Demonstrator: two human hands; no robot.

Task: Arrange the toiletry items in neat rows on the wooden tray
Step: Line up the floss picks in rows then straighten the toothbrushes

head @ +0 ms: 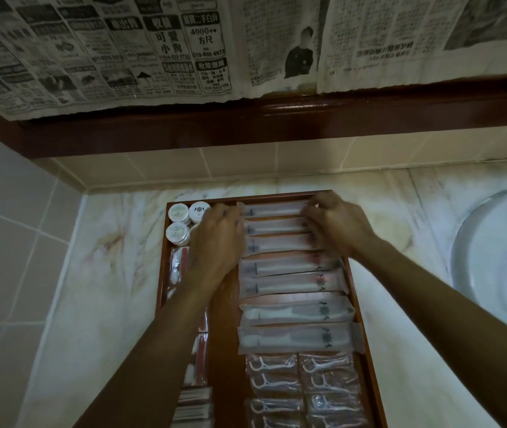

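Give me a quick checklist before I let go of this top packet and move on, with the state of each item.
1. Top packet lies flat against the tray's far rim: ok.
2. Left hand and right hand are on its two ends: ok.
3. Long packets below stacked in one column: ok, though a few sit slightly skewed.
4. Floss pick packs in two columns at the near end: ok.
5. Round white tubs grouped in the far left corner: ok; one is partly hidden by the left hand.
6. Left column items straight: cannot tell, the arm covers them.
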